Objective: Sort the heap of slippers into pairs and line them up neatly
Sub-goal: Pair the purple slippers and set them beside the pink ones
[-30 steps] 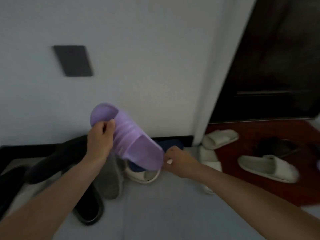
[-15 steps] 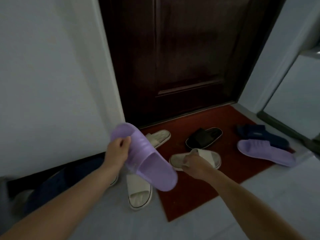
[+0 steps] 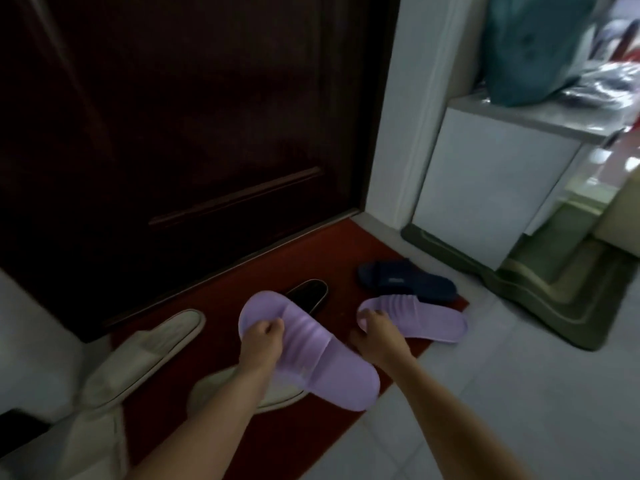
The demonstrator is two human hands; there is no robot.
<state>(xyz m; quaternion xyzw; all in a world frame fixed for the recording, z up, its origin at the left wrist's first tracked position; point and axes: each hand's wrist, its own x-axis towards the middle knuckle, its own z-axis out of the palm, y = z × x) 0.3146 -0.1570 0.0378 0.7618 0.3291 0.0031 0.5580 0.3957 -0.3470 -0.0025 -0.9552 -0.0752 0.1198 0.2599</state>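
Purple slipper (image 3: pixel 311 355) held tilted in left hand (image 3: pixel 261 341); right hand (image 3: pixel 379 336) grips second purple slipper (image 3: pixel 426 320) by its toe.

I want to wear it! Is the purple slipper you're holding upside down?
No, right way up: the held purple slipper shows its ribbed strap and footbed on top; the left hand grips its toe end.

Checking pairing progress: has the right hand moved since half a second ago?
Yes. The right hand went rightward along the red mat, from the beige slipper to the toe of the lying purple slipper.
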